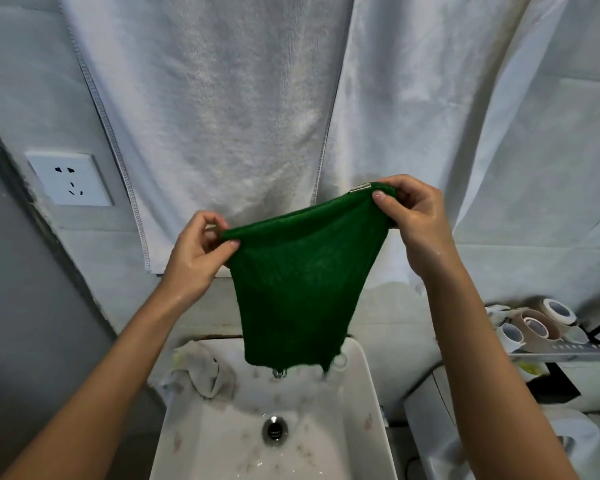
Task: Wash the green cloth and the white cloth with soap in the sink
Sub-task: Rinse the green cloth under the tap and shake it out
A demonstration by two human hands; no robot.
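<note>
I hold the dark green knitted cloth (300, 282) up in the middle of the frame, stretched out between my two hands. My left hand (200, 252) pinches its upper left corner between thumb and curled fingers, and my right hand (414, 216) pinches the upper right corner the same way, a little higher, so the top edge slopes up toward the right. A small pale label (360, 188) sits on the cloth's edge just beside my right thumb. The cloth hangs down limp and narrows toward its bottom edge, which ends above the back of the white rectangular ceramic sink (364, 382) in the lower middle of the frame. My wrists and forearms look wet.

In the basin the round metal drain (274, 427) lies open at the lower centre, and brownish specks dot the wet white surface around it. The crumpled white cloth (208, 374), stained and greyish, rests on the sink's back left corner, partly draped over the rim. The tap is mostly hidden behind the hanging green cloth.

Behind my hands a large white terry towel (222, 116) hangs down the upper middle of the frame, with more white sheeting (499, 116) draped to its right. A white wall socket (69, 179) sits at the left. At the right edge, several rolls of tape (534, 325) lie on a perforated metal shelf (568, 351).
</note>
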